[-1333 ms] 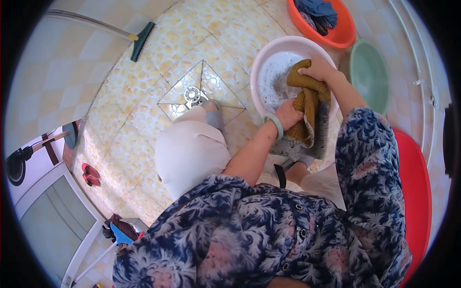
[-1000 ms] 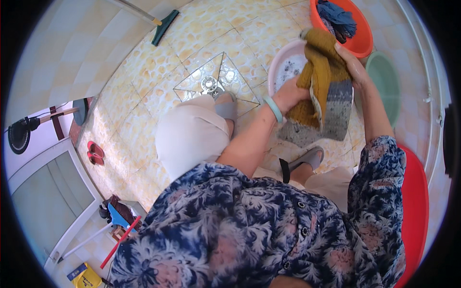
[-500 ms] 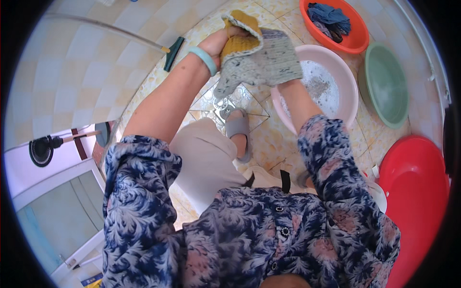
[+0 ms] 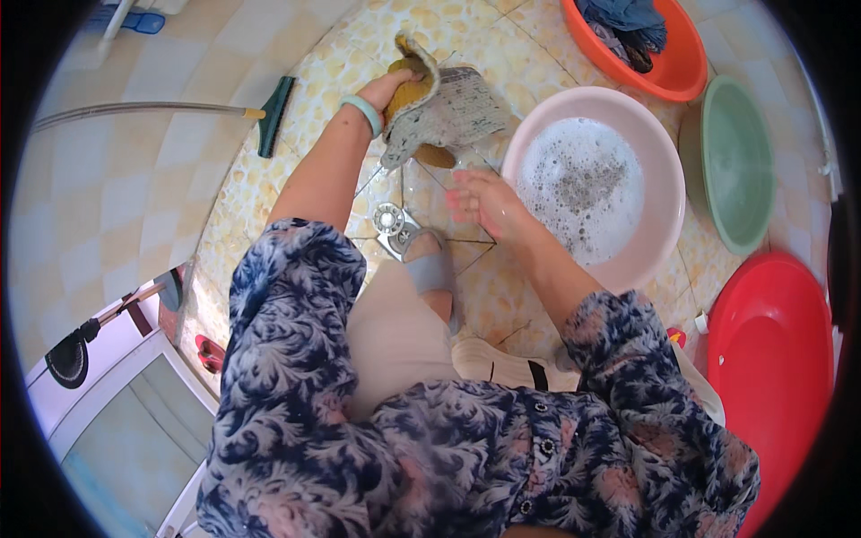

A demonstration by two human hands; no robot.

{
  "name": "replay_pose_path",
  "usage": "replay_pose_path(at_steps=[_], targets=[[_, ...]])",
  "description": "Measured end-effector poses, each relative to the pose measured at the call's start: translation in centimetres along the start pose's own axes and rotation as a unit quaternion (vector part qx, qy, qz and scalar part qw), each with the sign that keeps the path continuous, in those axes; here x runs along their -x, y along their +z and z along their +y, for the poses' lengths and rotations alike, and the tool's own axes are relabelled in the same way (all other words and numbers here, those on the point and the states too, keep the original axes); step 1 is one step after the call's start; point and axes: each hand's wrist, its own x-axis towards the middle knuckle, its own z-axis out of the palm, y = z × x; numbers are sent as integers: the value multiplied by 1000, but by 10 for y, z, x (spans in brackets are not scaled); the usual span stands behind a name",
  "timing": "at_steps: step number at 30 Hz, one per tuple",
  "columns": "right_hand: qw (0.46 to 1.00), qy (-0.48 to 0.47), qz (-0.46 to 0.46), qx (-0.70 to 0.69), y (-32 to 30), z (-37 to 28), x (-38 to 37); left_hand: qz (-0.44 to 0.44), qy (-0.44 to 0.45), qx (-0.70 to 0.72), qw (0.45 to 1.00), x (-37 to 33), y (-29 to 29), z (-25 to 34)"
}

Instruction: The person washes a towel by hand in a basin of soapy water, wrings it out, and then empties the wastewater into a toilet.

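My left hand, with a pale green bangle at its wrist, is closed on a knitted item of speckled grey with a mustard-yellow inner side. The knit hangs over the tiled floor, left of a pink basin; I cannot tell what kind of garment it is. A brownish flap shows under its lower edge. Below and to the right of the knit, my right hand is empty and apart from it, fingers stretched out. It is beside the basin's left rim. Grey-flecked white suds fill the basin.
Behind the pink basin stands an orange basin with dark clothes; a green basin is right of it. A red tub lies nearer. A floor drain is by my slipper. A squeegee leans at the left wall.
My right hand has come out of the knitted item and moved down, now empty. The left hand has shifted slightly left and down with the knit. The whole view has turned a little.
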Motion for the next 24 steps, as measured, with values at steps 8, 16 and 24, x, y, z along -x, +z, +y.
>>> replay_pose_path(at_steps=[8,16,24], targets=[[996,16,-2,89,20,-11,52,253,268,-477,798,-23,-52,-62],[990,-87,87,73,-28,-32,59,345,302,-436,774,-23,-7,-72],[486,-267,176,813,-130,11,76,333,290,-517,734,-32,-32,-93]])
